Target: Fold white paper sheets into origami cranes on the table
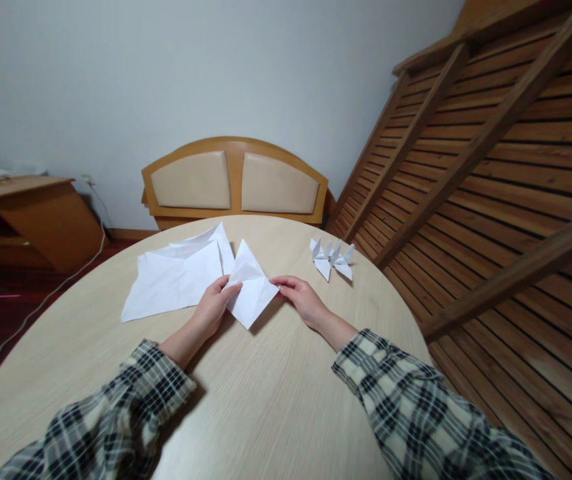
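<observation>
Head view, showing two hands and a sheet above a round table (276, 413). The creased paper (250, 290), white and roughly diamond-shaped, lies between the left hand (212, 307) and the right hand (303, 301), with one point directed toward the far side of the table and another toward the wearer. The left hand is clamped on the left side of the creased paper, its thumb resting on the upper face and the other fingers partly hidden at the edge. The right hand pinches the right-hand corner between thumb and fingers, so that most of the sheet extends leftward from this grip. Crease lines meet near the middle of the sheet, and a shadow falls on the table beneath its lower right edge. To the left, and partly behind the left hand, overlapping white sheets (171, 280) lie on the table. Well to the right, near the far edge, stands a folded paper form (331, 257) with several upright points and two flaps spread toward the wearer. Both forearms bear plaid sleeves (406, 400). Beyond the table are a padded headboard (235, 180) and a pale wall (216, 67); a slatted wooden panel (496, 167) leans at right.
</observation>
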The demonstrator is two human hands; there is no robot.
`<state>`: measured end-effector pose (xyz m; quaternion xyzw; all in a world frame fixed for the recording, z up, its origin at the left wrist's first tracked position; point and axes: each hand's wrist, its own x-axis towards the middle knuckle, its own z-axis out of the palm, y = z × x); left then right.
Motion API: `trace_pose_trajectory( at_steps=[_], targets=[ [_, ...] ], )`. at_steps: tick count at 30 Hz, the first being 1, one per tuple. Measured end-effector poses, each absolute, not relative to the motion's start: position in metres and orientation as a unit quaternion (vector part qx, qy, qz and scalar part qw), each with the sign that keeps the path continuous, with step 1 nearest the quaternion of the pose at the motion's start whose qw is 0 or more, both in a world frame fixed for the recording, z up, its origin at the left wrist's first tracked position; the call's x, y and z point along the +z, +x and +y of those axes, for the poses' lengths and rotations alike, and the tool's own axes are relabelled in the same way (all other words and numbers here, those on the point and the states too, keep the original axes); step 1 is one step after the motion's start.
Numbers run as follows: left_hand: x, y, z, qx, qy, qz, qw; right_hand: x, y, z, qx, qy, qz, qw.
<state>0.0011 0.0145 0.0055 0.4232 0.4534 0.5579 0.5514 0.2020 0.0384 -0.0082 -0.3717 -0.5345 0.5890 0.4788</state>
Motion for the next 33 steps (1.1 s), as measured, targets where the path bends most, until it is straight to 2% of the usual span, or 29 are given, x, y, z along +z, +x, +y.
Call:
trace_pose_trajectory(
  at_steps=[13,20,33],
  targets=[
    [0.0085,0.0005,0.0126,0.508,0.455,0.458,0.570,-0.0015,0.2021,0.0332,0.551,-0.365,-0.594,0.459],
    [0.0058,-0.0010,0.0146,0.508,0.454,0.448,0.578,-0.0021,0.2029,0.0332,0.582,-0.381,-0.580,0.425],
    [0.0079,-0.0009,0.0130,0.499,0.456,0.449,0.584,-0.0009,0.2051,0.0307,0.576,-0.349,-0.600,0.432]
  ],
)
